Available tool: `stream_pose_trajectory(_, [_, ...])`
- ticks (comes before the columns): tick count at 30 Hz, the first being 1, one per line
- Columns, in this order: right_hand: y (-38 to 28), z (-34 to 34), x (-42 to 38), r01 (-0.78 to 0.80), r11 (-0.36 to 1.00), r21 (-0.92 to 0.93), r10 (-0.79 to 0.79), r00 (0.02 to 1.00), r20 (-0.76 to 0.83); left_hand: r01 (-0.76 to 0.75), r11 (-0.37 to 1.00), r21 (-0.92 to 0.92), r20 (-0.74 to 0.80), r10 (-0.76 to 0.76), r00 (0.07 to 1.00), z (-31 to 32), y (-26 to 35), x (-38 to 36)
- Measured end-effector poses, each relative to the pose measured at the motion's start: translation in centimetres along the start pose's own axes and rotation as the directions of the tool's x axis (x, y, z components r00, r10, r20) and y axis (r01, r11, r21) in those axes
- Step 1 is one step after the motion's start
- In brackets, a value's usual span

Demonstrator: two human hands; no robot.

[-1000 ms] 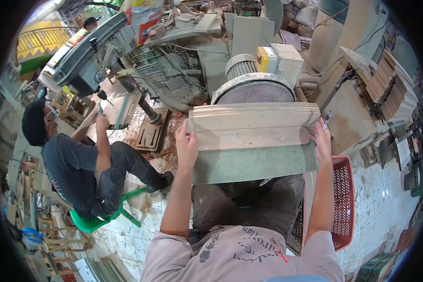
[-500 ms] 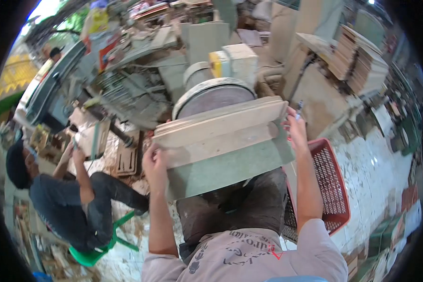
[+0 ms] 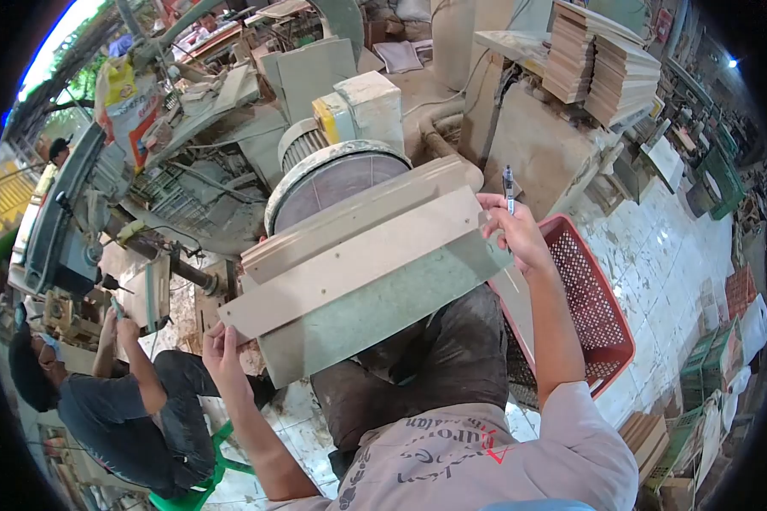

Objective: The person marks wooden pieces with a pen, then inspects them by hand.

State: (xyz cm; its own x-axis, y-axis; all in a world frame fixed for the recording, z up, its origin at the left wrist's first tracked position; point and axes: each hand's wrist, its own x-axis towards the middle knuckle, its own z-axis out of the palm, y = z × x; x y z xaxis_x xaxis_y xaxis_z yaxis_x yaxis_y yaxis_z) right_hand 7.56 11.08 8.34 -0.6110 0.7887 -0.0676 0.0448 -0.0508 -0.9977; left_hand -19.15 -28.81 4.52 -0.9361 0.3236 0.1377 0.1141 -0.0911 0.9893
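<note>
A long, pale wooden board (image 3: 349,266) with a few small dark dots spans between my two hands, its left end lower than its right. My left hand (image 3: 225,358) pinches its lower left corner. At the opposite end my right hand (image 3: 520,237) grips the board, and a pen (image 3: 509,184) sticks up between those fingers. Under the board lies a grey-green panel (image 3: 383,319) above my lap. Several similar boards (image 3: 362,220) rest stacked just behind, in front of a round disc machine (image 3: 337,186).
A red plastic basket (image 3: 618,328) stands by my right leg. On the left, a person (image 3: 119,409) in dark clothes sits on a green stool (image 3: 217,468) beside a drill-like machine (image 3: 77,221). Stacked wooden pieces (image 3: 601,64) sit at back right.
The dotted board has come away from the stack toward me, over the green panel. My left hand has moved left and down to its end. The view has shifted right.
</note>
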Motion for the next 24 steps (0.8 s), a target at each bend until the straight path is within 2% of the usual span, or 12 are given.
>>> stream_pose_trajectory(1, [0.3,-0.2,-0.4,-0.010,1.000,0.000,0.010,1.000,-0.001,0.009,1.000,0.006,0.002,-0.009,1.000,-0.5,0.0,-0.6])
stream_pose_trajectory(4, [2.0,-1.4,-1.7,-0.094,0.981,-0.168,0.103,0.993,0.049,0.123,0.984,0.127,-0.041,-0.118,0.992,-1.1,0.5,-2.7])
stream_pose_trajectory(5, [2.6,-1.4,-2.1,-0.111,0.980,-0.167,0.119,0.992,0.043,0.135,0.981,0.137,-0.035,-0.132,0.991,-1.5,0.3,-3.1])
stream_pose_trajectory(7, [3.5,-1.4,-2.9,-0.135,0.956,-0.262,0.152,0.987,0.048,0.182,0.940,0.289,-0.022,-0.183,0.983,-2.6,-0.2,-4.3])
stream_pose_trajectory(9, [4.7,-1.6,-3.0,-0.189,0.939,-0.286,0.210,0.977,0.043,0.183,0.936,0.300,0.016,-0.196,0.980,-3.6,-1.2,-4.7])
stream_pose_trajectory(11, [5.8,-1.3,-2.8,-0.096,0.953,-0.287,0.121,0.990,0.070,0.196,0.889,0.414,0.009,-0.219,0.976,-3.6,-1.0,-5.0])
stream_pose_trajectory(15, [6.7,-1.7,-1.8,-0.023,0.927,-0.374,0.082,0.986,0.143,0.154,0.846,0.510,0.032,-0.198,0.980,-3.0,-0.3,-4.8])
stream_pose_trajectory(18, [6.6,-1.5,-1.0,-0.038,0.913,-0.406,0.072,0.995,0.070,0.006,0.731,0.682,0.074,-0.077,0.994,-3.1,-1.1,-4.3])
stream_pose_trajectory(20, [5.8,-0.8,-0.4,0.037,0.928,-0.371,-0.041,0.999,-0.003,0.030,0.765,0.643,0.041,-0.073,0.996,-2.8,-1.0,-3.5])
stream_pose_trajectory(21, [5.8,-0.5,0.1,0.041,0.929,-0.367,-0.040,0.999,0.010,0.049,0.798,0.601,0.014,-0.072,0.997,-2.6,-1.0,-3.1])
stream_pose_trajectory(22, [5.9,-0.2,0.9,0.049,0.927,-0.372,-0.054,0.999,-0.001,0.078,0.770,0.634,-0.019,-0.085,0.996,-3.0,-1.6,-2.1])
stream_pose_trajectory(24, [6.8,-0.2,3.0,0.074,0.895,-0.440,-0.075,0.997,0.015,0.025,0.789,0.613,0.029,-0.054,0.998,-3.7,-3.4,-0.2])
